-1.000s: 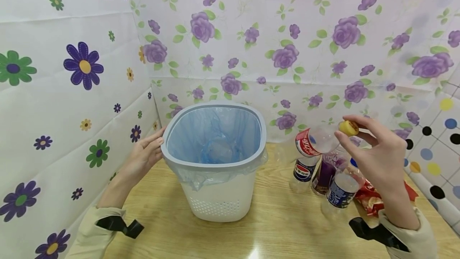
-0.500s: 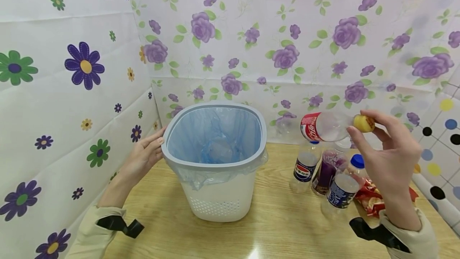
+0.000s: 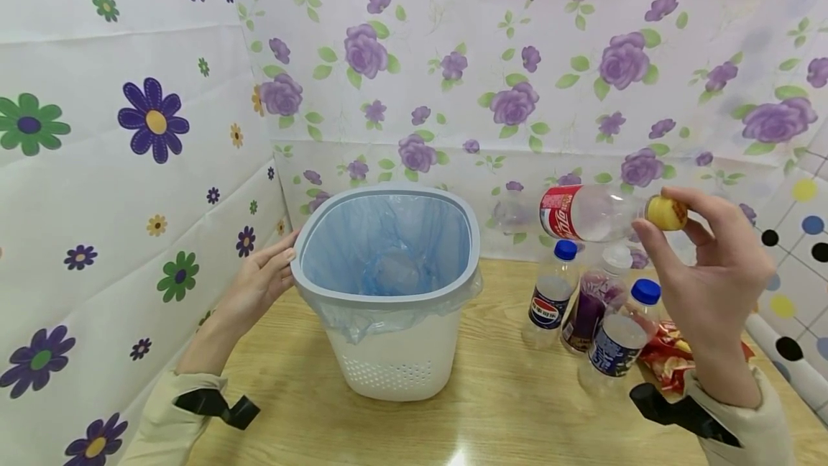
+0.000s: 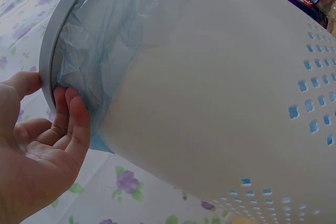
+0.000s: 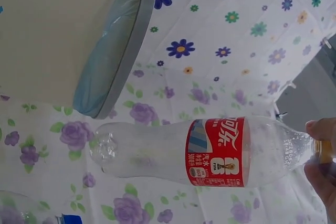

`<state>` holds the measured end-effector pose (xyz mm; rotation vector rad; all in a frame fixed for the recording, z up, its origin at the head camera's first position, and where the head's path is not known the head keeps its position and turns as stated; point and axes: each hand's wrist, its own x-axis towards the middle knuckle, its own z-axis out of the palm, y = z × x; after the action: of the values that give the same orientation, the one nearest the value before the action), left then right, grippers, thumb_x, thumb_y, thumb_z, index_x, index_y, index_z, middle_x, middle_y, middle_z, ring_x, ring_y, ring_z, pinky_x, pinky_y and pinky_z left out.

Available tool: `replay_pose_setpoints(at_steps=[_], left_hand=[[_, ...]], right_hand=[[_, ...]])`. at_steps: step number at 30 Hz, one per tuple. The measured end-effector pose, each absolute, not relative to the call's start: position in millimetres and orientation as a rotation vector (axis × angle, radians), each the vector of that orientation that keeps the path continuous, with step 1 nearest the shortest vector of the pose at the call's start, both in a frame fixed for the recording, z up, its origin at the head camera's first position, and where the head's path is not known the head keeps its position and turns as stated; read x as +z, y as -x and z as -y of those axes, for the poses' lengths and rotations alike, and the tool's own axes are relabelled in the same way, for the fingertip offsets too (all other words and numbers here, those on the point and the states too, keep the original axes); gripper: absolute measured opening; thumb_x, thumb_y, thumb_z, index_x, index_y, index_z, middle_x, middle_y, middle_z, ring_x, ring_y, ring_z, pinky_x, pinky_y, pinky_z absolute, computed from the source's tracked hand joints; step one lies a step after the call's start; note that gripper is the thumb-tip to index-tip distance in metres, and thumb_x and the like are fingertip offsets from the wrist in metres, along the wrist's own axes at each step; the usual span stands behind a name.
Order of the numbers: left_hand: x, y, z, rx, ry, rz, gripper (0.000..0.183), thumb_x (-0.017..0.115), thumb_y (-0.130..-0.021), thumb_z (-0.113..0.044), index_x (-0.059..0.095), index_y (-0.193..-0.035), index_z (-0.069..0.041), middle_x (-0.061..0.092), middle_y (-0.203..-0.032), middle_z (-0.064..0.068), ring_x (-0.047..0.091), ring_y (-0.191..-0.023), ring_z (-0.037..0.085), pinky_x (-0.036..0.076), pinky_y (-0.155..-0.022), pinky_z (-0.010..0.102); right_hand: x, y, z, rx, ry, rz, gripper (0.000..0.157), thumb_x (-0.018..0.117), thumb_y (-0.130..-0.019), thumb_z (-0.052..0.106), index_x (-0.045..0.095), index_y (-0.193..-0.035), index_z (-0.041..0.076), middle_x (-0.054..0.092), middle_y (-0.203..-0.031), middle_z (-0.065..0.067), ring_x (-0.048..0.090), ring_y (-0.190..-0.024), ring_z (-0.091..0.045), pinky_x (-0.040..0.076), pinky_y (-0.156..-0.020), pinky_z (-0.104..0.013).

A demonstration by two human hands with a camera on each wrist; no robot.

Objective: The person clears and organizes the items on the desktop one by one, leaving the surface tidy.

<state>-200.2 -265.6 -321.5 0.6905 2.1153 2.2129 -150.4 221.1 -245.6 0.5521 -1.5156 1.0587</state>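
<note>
A white trash bin (image 3: 401, 362) with a grey rim and a blue plastic liner (image 3: 394, 250) stands on the wooden table. My left hand (image 3: 259, 282) pinches its rim at the left, thumb on one side and fingertips under the edge, as the left wrist view shows. Up at the right, my right hand (image 3: 718, 272) pinches the yellow cap of a clear plastic cola bottle (image 3: 591, 214) with a red label. The bottle lies nearly level in the air, its base pointing left toward the bin. In the right wrist view the bottle (image 5: 173, 153) looks empty.
Below the held bottle stand a Pepsi bottle (image 3: 546, 304), a purple-labelled bottle (image 3: 585, 308) and a blue-labelled bottle (image 3: 614, 347). A red snack bag (image 3: 669, 354) lies behind the right forearm. Flowered sheets (image 3: 453, 92) hang behind and at the left.
My right hand has lifted the cola bottle up and slightly right, clear of the standing bottles, and the bottle has turned more level. The left hand and bin have stayed put.
</note>
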Motion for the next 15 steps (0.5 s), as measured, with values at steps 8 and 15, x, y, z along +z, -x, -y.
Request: replay_pose_setpoints(at_steps=[8,15], left_hand=[[-322.3,201.4,265.6,2.225,-0.677,-2.112,0.06,0.04,-0.105,-0.017,0.012,-0.15,0.01,0.007,-0.159,0.024,0.056,-0.119,-0.002,0.049,-0.098,0.016],[-323.4,201.2,266.1,2.23,-0.692,-2.106,0.059,0.039,-0.105,-0.016,0.011,-0.149,0.011,0.007,-0.159,0.023,0.057,-0.119,-0.002,0.05,-0.097,0.016]], right_hand=[[-219.4,159.9,-215.6,1.07,-0.616,1.451,0.036,0.078,-0.078,-0.001,0.064,-0.106,-0.018,0.07,-0.107,-0.017,0.065,-0.098,-0.013,0.054,-0.09,-0.015],[-194.3,164.0,-199.3,1.075,-0.673,1.441,0.037,0.079,-0.078,0.003,0.065,-0.105,-0.017,0.07,-0.108,-0.02,0.066,-0.098,-0.014,0.055,-0.09,-0.017]])
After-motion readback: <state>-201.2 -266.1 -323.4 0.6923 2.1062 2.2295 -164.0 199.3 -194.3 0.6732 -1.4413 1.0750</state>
